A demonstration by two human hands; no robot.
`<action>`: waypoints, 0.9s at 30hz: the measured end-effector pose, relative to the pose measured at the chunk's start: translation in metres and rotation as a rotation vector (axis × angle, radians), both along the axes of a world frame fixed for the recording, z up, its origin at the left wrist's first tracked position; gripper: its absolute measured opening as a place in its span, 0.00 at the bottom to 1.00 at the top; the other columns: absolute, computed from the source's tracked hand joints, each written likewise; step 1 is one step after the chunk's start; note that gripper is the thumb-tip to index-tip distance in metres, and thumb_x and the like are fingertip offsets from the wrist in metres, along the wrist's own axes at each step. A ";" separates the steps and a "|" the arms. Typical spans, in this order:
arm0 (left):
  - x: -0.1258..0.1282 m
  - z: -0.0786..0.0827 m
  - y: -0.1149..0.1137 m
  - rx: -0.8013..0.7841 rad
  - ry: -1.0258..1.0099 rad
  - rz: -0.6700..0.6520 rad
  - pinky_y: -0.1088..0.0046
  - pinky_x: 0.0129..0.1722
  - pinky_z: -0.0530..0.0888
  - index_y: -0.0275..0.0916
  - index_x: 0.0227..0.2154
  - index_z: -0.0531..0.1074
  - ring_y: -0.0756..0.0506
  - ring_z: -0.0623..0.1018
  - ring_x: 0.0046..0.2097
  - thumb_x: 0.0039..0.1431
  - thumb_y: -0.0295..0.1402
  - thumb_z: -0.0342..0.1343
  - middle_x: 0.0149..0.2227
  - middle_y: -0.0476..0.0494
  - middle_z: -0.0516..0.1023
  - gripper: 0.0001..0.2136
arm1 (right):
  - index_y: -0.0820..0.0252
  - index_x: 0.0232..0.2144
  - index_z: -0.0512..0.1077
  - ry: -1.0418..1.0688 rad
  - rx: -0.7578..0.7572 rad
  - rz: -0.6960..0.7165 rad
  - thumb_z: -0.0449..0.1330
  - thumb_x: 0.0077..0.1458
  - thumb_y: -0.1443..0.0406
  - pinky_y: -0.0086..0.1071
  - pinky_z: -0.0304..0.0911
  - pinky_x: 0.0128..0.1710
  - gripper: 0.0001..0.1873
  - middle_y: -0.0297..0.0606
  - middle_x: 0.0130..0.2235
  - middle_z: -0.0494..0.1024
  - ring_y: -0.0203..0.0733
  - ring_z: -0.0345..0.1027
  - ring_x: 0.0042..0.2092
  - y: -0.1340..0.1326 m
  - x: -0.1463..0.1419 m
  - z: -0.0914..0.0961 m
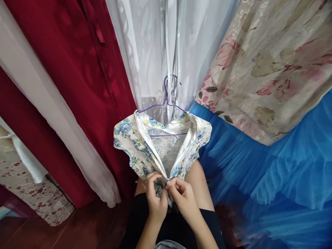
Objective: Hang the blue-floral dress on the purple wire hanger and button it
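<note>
A white garment with blue and yellow flowers (124, 133), a blouse or dress with short sleeves, hangs on a thin purple wire hanger (166, 100). Its front lies open in a deep V, showing the patterned inside of the back. My left hand (157, 199) has its fingers curled on the fabric left of the V's lowest point. At that point, my right hand (183, 197) pinches the closure between thumb and forefinger; the small part in the pinch is mostly covered. The garment's lower end drops between my legs, hidden behind my hands.
Dark red cloth (103, 103) and a pale strip hang at left, beside a sequinned floral piece (38, 193). White fabric with ribbons (147, 45) hangs straight ahead. At right are a beige rose-patterned garment (269, 72) and blue tulle (285, 173). Brown tiles (85, 228) cover the floor.
</note>
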State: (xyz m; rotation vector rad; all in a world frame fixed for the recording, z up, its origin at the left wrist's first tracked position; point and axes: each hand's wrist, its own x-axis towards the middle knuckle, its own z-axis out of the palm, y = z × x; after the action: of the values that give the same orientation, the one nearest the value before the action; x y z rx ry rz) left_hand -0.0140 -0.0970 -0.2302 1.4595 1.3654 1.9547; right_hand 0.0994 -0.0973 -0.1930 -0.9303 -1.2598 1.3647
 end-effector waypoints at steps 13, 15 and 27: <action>-0.003 -0.002 -0.004 -0.147 0.243 -0.236 0.69 0.43 0.69 0.40 0.33 0.71 0.44 0.76 0.39 0.65 0.28 0.54 0.34 0.44 0.74 0.04 | 0.61 0.26 0.75 0.125 0.015 -0.158 0.65 0.56 0.51 0.29 0.43 0.22 0.19 0.26 0.15 0.61 0.30 0.48 0.19 0.043 0.010 0.055; -0.009 -0.006 -0.007 -0.182 0.271 -0.231 0.69 0.43 0.69 0.40 0.34 0.70 0.44 0.76 0.40 0.66 0.29 0.53 0.34 0.44 0.74 0.04 | 0.62 0.25 0.75 0.143 0.050 -0.120 0.66 0.54 0.51 0.29 0.41 0.21 0.20 0.26 0.14 0.60 0.30 0.46 0.19 0.065 0.007 0.082; -0.034 0.009 0.012 -0.220 0.477 -0.354 0.70 0.40 0.71 0.39 0.32 0.70 0.45 0.75 0.38 0.63 0.26 0.54 0.34 0.46 0.74 0.04 | 0.64 0.24 0.75 0.230 0.186 -0.022 0.66 0.47 0.59 0.27 0.40 0.20 0.12 0.26 0.16 0.61 0.28 0.47 0.19 0.115 0.015 0.187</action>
State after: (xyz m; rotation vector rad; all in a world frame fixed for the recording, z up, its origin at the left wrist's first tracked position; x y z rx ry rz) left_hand -0.0480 -0.0851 -0.2215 1.9717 1.3295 1.2461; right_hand 0.1145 0.0180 -0.0056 -0.6378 -1.1732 1.2735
